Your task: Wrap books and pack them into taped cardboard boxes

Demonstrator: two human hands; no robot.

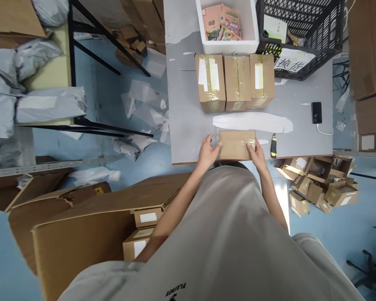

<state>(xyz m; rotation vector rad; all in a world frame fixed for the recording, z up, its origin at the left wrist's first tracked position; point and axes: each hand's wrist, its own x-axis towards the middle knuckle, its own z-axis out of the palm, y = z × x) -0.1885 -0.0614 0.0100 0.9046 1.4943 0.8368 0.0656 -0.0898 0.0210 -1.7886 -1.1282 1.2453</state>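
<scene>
A small brown cardboard box [236, 144] wrapped in clear tape lies at the near edge of the grey table [188, 125]. My left hand [208, 151] grips its left end, with a clear roll of tape by the fingers. My right hand [256, 151] presses on the box's right end, fingers curled over the top. Three taped boxes [236, 81] stand in a row farther back on the table.
A white foam bin [227, 25] with colourful packets and a black wire basket [301, 37] sit at the table's far edge. A utility knife [273, 145], a white paper strip [253, 122] and a black phone [316, 112] lie nearby. Cardboard boxes crowd the floor.
</scene>
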